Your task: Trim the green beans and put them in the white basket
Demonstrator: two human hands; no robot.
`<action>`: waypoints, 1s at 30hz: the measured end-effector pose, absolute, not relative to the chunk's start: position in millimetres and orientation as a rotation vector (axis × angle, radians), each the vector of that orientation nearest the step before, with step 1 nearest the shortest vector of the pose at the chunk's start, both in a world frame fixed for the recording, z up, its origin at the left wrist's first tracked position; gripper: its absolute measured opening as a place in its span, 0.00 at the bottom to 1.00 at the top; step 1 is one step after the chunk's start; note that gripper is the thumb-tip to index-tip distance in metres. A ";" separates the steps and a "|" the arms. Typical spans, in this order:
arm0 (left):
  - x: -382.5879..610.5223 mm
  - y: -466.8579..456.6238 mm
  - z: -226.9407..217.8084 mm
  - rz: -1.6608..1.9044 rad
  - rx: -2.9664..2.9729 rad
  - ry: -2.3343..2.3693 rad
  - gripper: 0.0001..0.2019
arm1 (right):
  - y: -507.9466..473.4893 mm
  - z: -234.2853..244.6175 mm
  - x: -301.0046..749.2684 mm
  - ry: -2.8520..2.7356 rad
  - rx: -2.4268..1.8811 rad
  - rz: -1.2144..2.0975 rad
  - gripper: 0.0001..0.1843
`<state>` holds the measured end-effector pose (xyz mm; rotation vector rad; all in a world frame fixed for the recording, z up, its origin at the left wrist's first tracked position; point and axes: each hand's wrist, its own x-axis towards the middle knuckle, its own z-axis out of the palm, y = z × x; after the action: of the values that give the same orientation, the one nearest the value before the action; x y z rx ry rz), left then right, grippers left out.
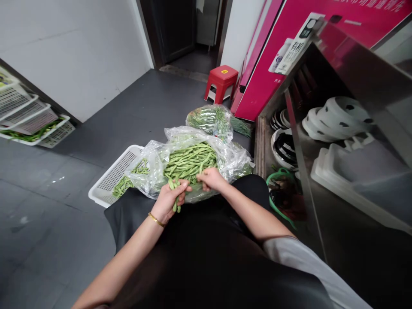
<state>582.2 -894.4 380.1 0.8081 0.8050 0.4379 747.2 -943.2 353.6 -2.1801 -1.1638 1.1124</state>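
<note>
My left hand (pixel 174 194) is closed around a small bunch of green beans (pixel 174 201), whose ends stick out above and below the fist. A gold bangle circles that wrist. My right hand (pixel 210 178) pinches a green bean (pixel 201 168) at the near right edge of the pile. Between and beyond both hands, a heap of green beans (pixel 189 161) fills an opened clear plastic bag (pixel 154 150). To the left of the bag, a white perforated basket (pixel 109 174) holds some beans, partly covered by the plastic.
Behind the bag lies another clear bag of long thin greens (pixel 209 118). A red stool (pixel 222 79) stands near the pink cabinet (pixel 309 38). Steel shelves (pixel 305 180) with white containers rise at the right, above a green-rimmed basket (pixel 273 176). Stacked white baskets (pixel 54 133) are at the far left.
</note>
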 end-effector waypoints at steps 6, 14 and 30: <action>593.1 -894.6 362.5 0.439 0.791 0.777 0.17 | -995.7 359.0 711.3 -1.693 -1.872 0.804 0.16; 587.2 -899.8 371.0 0.624 0.590 0.660 0.14 | -971.8 368.1 747.4 -0.766 -1.286 0.826 0.18; 576.4 -900.0 384.4 0.443 0.905 0.814 0.14 | -967.7 362.8 736.6 -1.520 -1.887 0.591 0.18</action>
<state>576.4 -900.0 384.4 0.9053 0.8139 0.4434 736.6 -967.7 362.8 -1.8867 -1.5204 0.5910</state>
